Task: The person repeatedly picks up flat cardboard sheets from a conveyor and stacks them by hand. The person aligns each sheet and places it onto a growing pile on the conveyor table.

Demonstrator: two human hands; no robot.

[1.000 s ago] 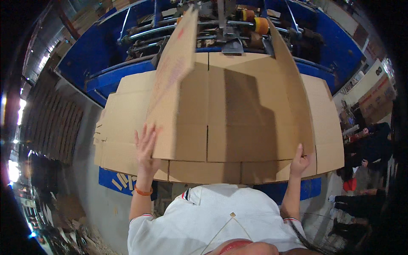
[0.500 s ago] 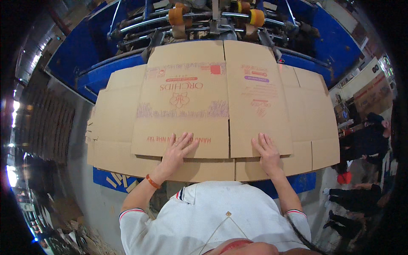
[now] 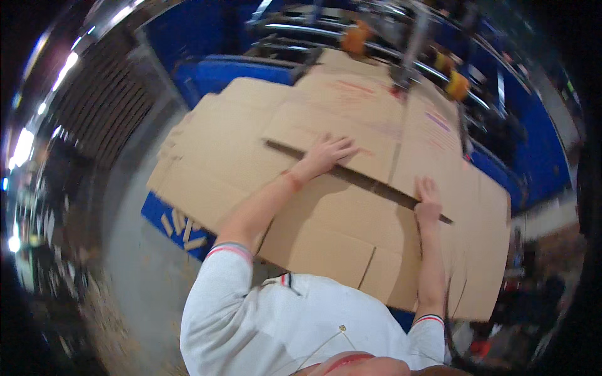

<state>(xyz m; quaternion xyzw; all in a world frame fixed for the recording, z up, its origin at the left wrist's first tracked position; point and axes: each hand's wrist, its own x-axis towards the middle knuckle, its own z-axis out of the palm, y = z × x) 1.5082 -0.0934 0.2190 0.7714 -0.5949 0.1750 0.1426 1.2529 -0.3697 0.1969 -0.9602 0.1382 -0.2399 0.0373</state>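
A folded cardboard box blank (image 3: pixel 370 144) with red and purple print lies on a larger plain cardboard sheet (image 3: pixel 226 138). The blank's far end is under the rollers of a blue machine. My left hand (image 3: pixel 324 155) is open, laid on the near part of the blank with fingers stretched out over its edge. Farther right, my right hand (image 3: pixel 428 199) rests at the same near edge, fingers extended and somewhat blurred. A dark gap shows between that edge and the sheet below. Neither hand grips anything.
Metal shafts carry an orange roller (image 3: pixel 355 39) and a yellow roller (image 3: pixel 458 86) beyond the cardboard, between blue machine panels (image 3: pixel 232 75). Small cardboard strips (image 3: pixel 182 227) lie on a blue surface at lower left. Stacked cardboard (image 3: pixel 103 97) stands at far left.
The printed blank has moved away from me, its far end passing under the rollers, and more plain sheet shows in front. My hands reached forward with it. The view has tilted.
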